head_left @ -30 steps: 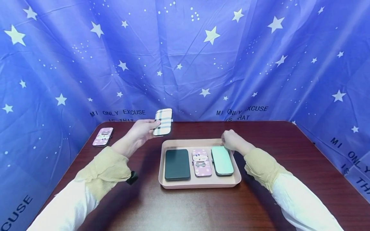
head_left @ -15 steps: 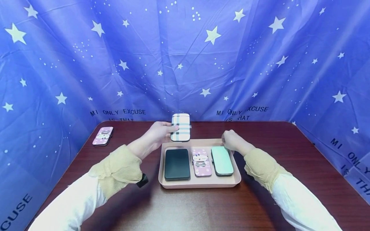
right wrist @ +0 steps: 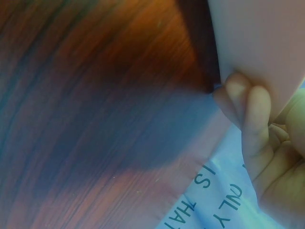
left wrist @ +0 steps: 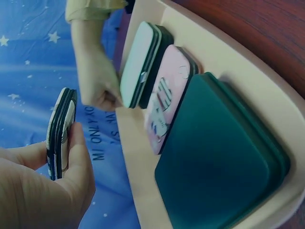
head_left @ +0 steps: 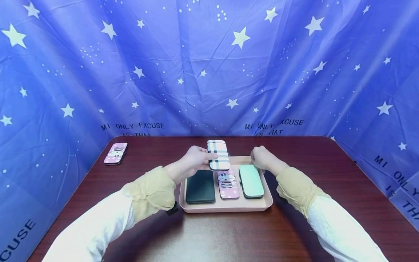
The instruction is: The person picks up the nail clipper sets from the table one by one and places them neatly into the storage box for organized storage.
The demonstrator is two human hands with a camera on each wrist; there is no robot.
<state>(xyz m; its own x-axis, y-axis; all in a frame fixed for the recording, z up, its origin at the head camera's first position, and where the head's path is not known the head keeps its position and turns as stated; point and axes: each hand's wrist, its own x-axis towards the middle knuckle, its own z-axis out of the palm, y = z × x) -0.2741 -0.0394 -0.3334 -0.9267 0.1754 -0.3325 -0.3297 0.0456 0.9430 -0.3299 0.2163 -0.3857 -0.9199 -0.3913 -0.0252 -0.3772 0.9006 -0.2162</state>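
My left hand [head_left: 196, 159] pinches a white plaid slim hinged case [head_left: 218, 155] between thumb and fingers, held above the far side of the beige tray [head_left: 226, 209]. In the left wrist view the plaid case [left wrist: 61, 133] appears edge-on, with dark rims. My right hand [head_left: 264, 158] grips the tray's far right corner, fingers curled at its wall, as the right wrist view also shows. Inside the tray lie a dark green case [head_left: 200, 187], a pink case with a cat picture [head_left: 228, 185] and a mint green case [head_left: 251, 181], side by side.
Another pink patterned case [head_left: 116, 153] lies near the table's back left corner. The tray rests on a dark reddish wooden table [head_left: 222, 236]. A blue curtain [head_left: 183, 65] with stars and lettering hangs right behind the table's back edge.
My left hand has carried the plaid case rightward and lower, from left of the tray to over its far rim, where it overlaps the pink case. My right hand has stayed at the tray corner.
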